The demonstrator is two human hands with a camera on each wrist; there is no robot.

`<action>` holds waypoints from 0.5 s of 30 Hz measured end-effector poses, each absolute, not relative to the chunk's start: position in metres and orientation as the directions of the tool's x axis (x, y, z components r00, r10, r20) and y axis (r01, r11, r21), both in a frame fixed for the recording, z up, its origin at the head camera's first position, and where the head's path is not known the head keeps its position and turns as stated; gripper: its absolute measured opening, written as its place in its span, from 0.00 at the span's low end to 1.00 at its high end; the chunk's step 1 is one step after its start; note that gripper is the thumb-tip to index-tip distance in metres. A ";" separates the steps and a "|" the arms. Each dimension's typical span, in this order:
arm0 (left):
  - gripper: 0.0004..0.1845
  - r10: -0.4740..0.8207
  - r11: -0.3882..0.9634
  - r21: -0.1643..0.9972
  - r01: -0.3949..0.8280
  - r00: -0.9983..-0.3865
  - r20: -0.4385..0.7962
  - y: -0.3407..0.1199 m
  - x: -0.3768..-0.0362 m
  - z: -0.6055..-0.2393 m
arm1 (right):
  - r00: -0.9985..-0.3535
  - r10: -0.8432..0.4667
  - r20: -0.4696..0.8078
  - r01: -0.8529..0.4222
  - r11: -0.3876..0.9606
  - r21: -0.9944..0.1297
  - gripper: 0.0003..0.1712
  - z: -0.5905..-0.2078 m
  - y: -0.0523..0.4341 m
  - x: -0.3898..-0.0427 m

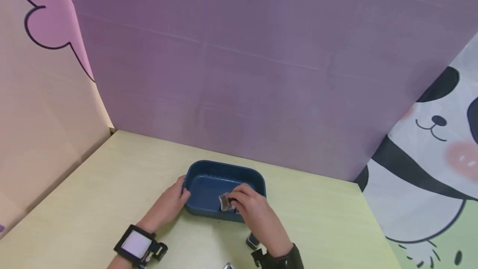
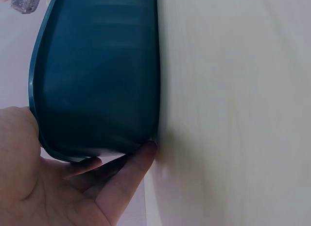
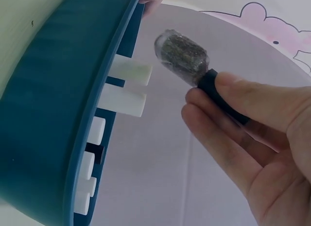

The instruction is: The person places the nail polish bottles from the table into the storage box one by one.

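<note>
A dark blue rectangular tray (image 1: 203,214) stands on the table. My left hand (image 1: 169,203) grips its left end; in the left wrist view the fingers (image 2: 127,184) lie along the outside of the end wall. With thumb and fingertips my right hand (image 1: 257,215) pinches a small clear bottle-like piece (image 3: 183,57) by its slim dark end. Dark speckled matter shows through the clear part. That piece is held over the tray's near right part, above the rim. Several white pieces (image 3: 121,99) stick up past the rim in the right wrist view; the right hand mostly hides that area in the head view.
A small black item with a silvery edge (image 1: 252,240) lies on the table (image 1: 328,227) beside the right wrist. Another silvery thing (image 1: 228,266) shows at the bottom edge. A purple panel (image 1: 242,74) rises behind the tray, with printed panels on both sides.
</note>
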State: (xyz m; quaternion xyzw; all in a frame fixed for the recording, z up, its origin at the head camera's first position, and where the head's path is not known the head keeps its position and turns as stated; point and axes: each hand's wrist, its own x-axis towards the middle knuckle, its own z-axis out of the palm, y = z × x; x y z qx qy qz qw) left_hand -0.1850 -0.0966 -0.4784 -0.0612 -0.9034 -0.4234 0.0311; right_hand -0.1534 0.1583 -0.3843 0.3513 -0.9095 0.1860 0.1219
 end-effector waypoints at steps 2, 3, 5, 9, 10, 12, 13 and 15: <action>0.28 0.091 0.636 0.759 0.142 -0.990 0.110 -0.099 -0.189 -0.479 | -0.728 -0.579 0.368 -0.678 0.688 -0.258 0.12 -0.385 0.157 -0.157; 0.28 0.092 0.634 0.760 0.143 -0.990 0.109 -0.099 -0.192 -0.479 | -0.728 -0.571 0.378 -0.676 0.688 -0.263 0.12 -0.385 0.156 -0.159; 0.28 0.097 0.632 0.761 0.147 -0.989 0.110 -0.101 -0.195 -0.479 | -0.735 -0.554 0.390 -0.667 0.693 -0.274 0.12 -0.385 0.156 -0.162; 0.27 0.117 0.624 0.763 0.168 -0.986 0.122 -0.104 -0.204 -0.480 | -0.761 -0.511 0.400 -0.636 0.711 -0.300 0.13 -0.385 0.155 -0.169; 0.27 0.121 0.622 0.763 0.174 -0.985 0.126 -0.105 -0.206 -0.479 | -0.767 -0.501 0.401 -0.628 0.715 -0.307 0.13 -0.385 0.155 -0.171; 0.27 0.129 0.620 0.762 0.184 -0.983 0.132 -0.107 -0.211 -0.480 | -0.778 -0.482 0.404 -0.613 0.723 -0.319 0.12 -0.386 0.154 -0.174; 0.27 0.133 0.620 0.762 0.188 -0.982 0.134 -0.109 -0.213 -0.480 | -0.781 -0.475 0.407 -0.609 0.725 -0.321 0.12 -0.386 0.154 -0.176; 0.27 0.137 0.620 0.761 0.191 -0.981 0.134 -0.111 -0.217 -0.481 | -0.781 -0.463 0.418 -0.604 0.729 -0.321 0.12 -0.387 0.153 -0.180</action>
